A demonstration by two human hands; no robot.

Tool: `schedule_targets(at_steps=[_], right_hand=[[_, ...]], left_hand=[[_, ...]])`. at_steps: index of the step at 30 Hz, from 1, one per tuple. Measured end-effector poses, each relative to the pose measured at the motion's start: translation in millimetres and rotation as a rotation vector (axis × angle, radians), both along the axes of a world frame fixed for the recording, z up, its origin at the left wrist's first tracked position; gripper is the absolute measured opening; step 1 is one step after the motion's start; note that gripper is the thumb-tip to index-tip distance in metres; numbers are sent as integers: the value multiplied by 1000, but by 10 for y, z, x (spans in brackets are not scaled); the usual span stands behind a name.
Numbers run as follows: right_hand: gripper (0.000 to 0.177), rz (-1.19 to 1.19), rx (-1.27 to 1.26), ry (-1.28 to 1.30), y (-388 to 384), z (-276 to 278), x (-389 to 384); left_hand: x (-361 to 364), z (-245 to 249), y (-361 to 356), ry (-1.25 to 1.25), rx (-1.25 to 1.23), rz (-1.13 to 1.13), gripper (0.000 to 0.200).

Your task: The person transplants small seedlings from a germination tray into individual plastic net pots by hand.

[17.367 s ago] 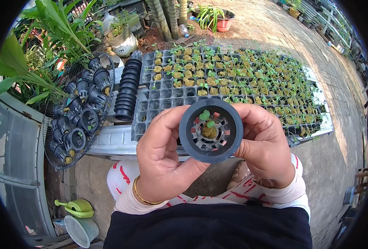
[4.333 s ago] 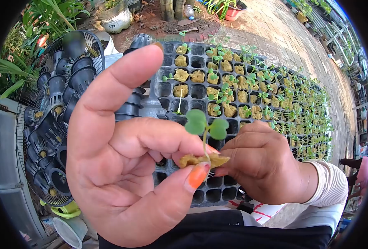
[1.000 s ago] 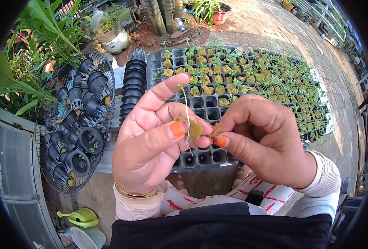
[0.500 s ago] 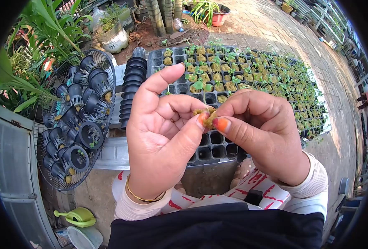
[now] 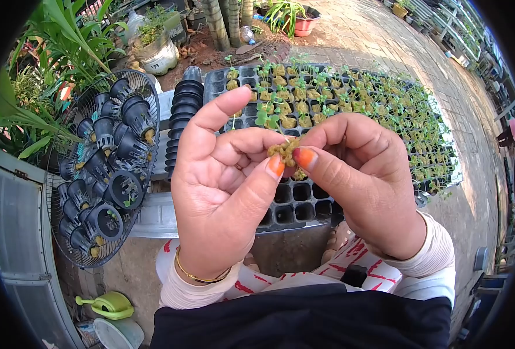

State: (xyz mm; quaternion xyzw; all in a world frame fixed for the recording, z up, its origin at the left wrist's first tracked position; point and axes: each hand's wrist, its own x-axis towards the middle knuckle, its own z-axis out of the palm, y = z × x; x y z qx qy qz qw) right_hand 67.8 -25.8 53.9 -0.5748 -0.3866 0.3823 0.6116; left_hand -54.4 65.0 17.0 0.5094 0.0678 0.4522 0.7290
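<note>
Between both hands, above the black seedling tray [image 5: 285,214], is a small yellow-brown, spongy seedling plug [image 5: 283,152] with a pale stem at its top. My left hand [image 5: 217,198] pinches its left side with thumb and a finger, the index finger raised away. From the other side, my right hand [image 5: 368,180] grips the plug with thumb and index finger. Many tray cells hold similar plugs with green seedlings [image 5: 269,116]; front cells beneath my hands hold none. Left of the tray lies a stack of black net pots [image 5: 183,122], partly behind my left hand.
At left, a wire basket [image 5: 154,107] holds several black net pots [image 5: 138,116], some with plugs and seedlings. A green watering can [image 5: 112,305] and a pale bucket [image 5: 118,333] stand on the floor below. A metal-framed panel [image 5: 22,244] borders the left side.
The plug looks more loosened and lumpy between my fingertips. Both hands have shifted slightly left, and its pale stem shows more clearly.
</note>
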Motion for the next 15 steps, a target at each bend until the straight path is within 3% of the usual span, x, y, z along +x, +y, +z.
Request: schedule_targets(at_steps=[11,15], right_hand=[[11,51,1,-67,0,51,75],[31,-17,67,-105,-134,60,274]], left_hand=[[1,-41,37,21,47,18,62],[-17,-38,70,63,68,62,60]])
